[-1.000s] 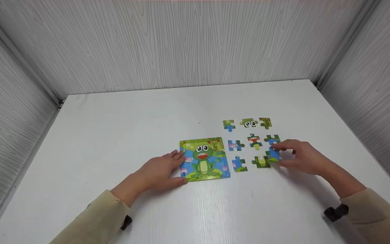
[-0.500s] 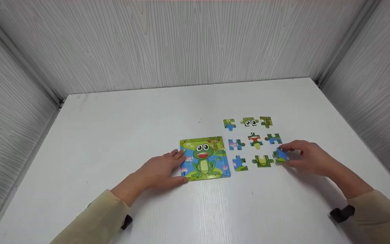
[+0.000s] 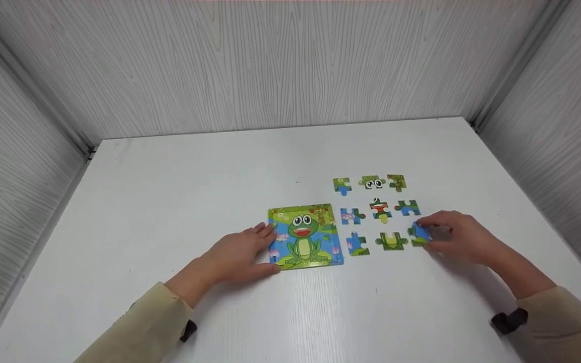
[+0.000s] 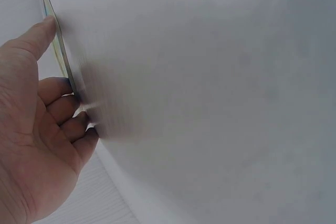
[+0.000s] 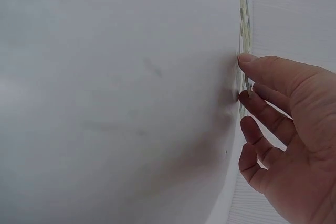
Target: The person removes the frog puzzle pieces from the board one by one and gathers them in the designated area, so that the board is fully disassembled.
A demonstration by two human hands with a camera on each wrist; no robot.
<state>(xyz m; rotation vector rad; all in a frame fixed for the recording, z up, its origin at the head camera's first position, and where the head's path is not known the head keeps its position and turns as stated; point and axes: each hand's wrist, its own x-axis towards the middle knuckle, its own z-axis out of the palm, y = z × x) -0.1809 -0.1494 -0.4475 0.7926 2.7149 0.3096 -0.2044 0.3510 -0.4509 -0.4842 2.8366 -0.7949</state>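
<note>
The frog picture board [image 3: 303,237], a square puzzle tray, lies flat near the middle of the table. My left hand [image 3: 240,254] rests at its left side, fingertips on the edge and thumb at the near corner; the left wrist view shows the board's thin edge [image 4: 62,51] against those fingers. At the right, my right hand [image 3: 459,237] pinches a blue and green puzzle piece [image 3: 420,234] between thumb and fingers, low over the table. Beside it lies the frog-belly piece [image 3: 392,241]. Directly behind is a blue-green piece [image 3: 408,207] with a red spot.
Several loose pieces form spaced rows right of the board, among them the eyes piece [image 3: 371,183], the mouth piece [image 3: 380,209] and a pink-flower piece [image 3: 352,216]. The white table [image 3: 194,181] ends at a wood-grained back panel [image 3: 290,65], with side panels left and right.
The right hand has drawn its puzzle piece a little to the right, apart from the belly piece and the blue-green piece behind. The left hand stays at the board.
</note>
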